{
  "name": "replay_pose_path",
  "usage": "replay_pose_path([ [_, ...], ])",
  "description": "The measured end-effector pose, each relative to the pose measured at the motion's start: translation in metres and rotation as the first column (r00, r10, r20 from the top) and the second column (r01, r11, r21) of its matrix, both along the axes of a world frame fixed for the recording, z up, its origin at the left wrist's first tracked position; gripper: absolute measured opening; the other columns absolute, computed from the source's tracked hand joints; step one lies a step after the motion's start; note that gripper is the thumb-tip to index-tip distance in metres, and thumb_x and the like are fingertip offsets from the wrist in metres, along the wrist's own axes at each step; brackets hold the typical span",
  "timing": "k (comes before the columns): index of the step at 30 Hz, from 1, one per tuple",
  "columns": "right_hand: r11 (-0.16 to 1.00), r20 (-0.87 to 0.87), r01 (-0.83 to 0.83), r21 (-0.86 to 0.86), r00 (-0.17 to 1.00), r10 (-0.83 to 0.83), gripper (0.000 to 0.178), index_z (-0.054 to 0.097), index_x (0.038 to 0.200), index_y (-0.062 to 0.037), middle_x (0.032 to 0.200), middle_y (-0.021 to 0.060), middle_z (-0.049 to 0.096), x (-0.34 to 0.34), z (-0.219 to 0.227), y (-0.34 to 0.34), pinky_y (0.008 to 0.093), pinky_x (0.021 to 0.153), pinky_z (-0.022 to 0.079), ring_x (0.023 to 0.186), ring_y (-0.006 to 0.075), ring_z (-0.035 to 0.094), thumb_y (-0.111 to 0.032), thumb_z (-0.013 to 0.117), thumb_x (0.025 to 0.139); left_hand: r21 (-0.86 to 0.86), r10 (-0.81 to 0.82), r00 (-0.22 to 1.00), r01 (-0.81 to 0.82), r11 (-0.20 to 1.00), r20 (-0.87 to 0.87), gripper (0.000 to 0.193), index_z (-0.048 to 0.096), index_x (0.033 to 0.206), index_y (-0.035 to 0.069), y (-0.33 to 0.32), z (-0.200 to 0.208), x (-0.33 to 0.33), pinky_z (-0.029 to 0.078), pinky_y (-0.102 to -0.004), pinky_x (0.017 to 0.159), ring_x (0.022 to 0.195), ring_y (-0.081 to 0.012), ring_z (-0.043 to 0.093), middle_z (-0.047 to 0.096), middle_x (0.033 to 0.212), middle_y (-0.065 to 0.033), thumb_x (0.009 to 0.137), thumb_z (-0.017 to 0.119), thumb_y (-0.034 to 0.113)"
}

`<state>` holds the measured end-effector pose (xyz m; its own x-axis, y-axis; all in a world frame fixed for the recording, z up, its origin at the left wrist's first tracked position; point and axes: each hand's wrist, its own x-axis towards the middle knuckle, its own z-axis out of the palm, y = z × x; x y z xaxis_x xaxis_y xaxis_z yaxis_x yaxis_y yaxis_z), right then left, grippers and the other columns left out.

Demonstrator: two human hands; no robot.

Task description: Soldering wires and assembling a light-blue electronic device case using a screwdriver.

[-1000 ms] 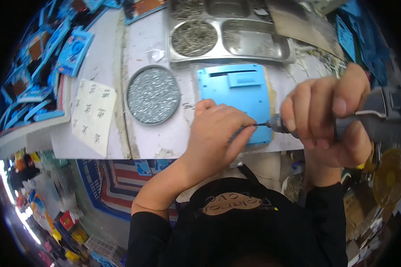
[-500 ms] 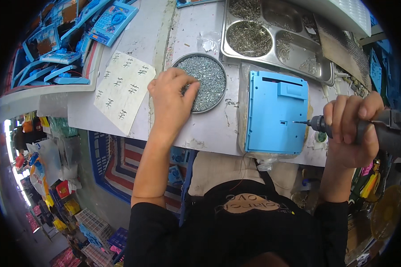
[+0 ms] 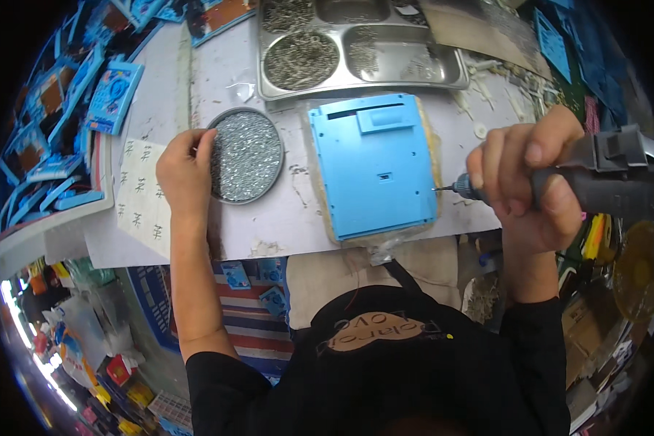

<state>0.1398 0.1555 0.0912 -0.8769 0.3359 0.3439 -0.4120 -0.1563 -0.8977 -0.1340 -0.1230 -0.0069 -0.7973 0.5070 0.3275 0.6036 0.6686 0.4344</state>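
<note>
At the left rim of a round dish (image 3: 277, 171) full of small silver screws (image 3: 245, 156) is my left hand (image 3: 185, 168). Its fingers are curled and its thumb and forefinger are together; whatever they pinch is hidden. My right hand (image 3: 527, 178) is wrapped round a dark grey electric screwdriver (image 3: 596, 190), held level with its bit pointing left. The thin bit's tip is at the right edge of a light blue plastic casing (image 3: 374, 200). That casing lies flat on a plastic-wrapped pad (image 3: 437, 156), a slot near its far side and a small opening near its middle.
A steel compartment tray (image 3: 360, 86) with heaps of small metal parts stands behind the casing. A marked paper sheet (image 3: 142, 196) lies left of the dish. Several blue casings (image 3: 62, 149) fill a box at the far left. White plastic bits (image 3: 479, 131) lie at the right.
My left hand has drawn back from over the screws to the dish's left rim. The screwdriver bit has shifted right across the casing to its edge. The whole view has turned to the right.
</note>
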Motion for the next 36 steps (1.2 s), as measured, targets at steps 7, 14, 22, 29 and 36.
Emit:
replay_pose_path([
  [7,0.995,0.122,0.089,-0.034,0.989,-0.084,0.034,0.048,0.099,-0.0123,0.059,-0.0023,0.047,0.024,-0.001,-0.012,0.0298,0.061,0.046,0.051,0.0107,0.046,-0.037,0.071,0.094,0.253,-0.138,0.96,0.075,0.965,0.243,0.016,0.073,0.108,-0.006,0.028,0.026,0.059,0.053,-0.0239,0.067,0.072,-0.0117,0.068,0.076,0.091,-0.0101,0.098,0.066,0.003],
  [14,0.99,0.149,0.063,-0.129,0.988,-0.043,0.034,0.052,0.098,-0.0106,0.064,0.0011,0.053,0.046,-0.003,-0.026,0.033,0.063,0.046,0.057,0.0143,0.051,-0.029,0.079,0.089,0.191,-0.771,0.632,0.768,0.612,-0.07,0.021,0.063,0.093,0.004,0.087,0.025,0.13,0.055,-0.0457,0.094,0.109,-0.0288,0.07,0.072,0.122,-0.0124,0.081,0.08,0.009],
  [22,0.995,-0.038,-0.085,-0.049,0.996,0.084,0.027,0.054,0.1,-0.0006,0.072,0.0079,0.057,0.04,-0.026,-0.025,0.0346,0.063,0.046,0.062,0.019,0.053,-0.001,0.076,0.084,0.209,-0.803,0.591,0.779,0.592,0.072,0.019,0.062,0.087,0.007,0.094,0.015,0.127,0.052,-0.048,0.103,0.123,-0.0278,0.066,0.073,0.127,-0.0085,0.08,0.08,0.007],
  [29,0.971,-0.087,-0.112,0.213,0.987,0.133,0.022,0.056,0.078,-0.0036,0.06,0.0071,0.056,0.024,-0.027,-0.025,0.0323,0.05,0.047,0.05,0.022,0.055,-0.002,0.078,0.081,0.207,-0.808,0.586,0.784,0.585,0.065,0.014,0.062,0.087,0.008,0.094,0.016,0.125,0.046,-0.0483,0.109,0.124,-0.0246,0.066,0.073,0.127,-0.0057,0.085,0.076,0.01],
  [36,0.982,-0.049,-0.113,0.151,0.991,0.121,0.025,0.051,0.083,-0.0104,0.057,0.002,0.054,-0.001,-0.019,-0.013,0.0328,0.049,0.046,0.047,0.018,0.051,-0.016,0.074,0.09,0.223,-0.803,0.589,0.774,0.593,0.091,0.013,0.066,0.096,0.008,0.09,0.011,0.124,0.045,-0.0489,0.11,0.126,-0.0226,0.065,0.073,0.127,-0.0044,0.088,0.075,0.012],
])
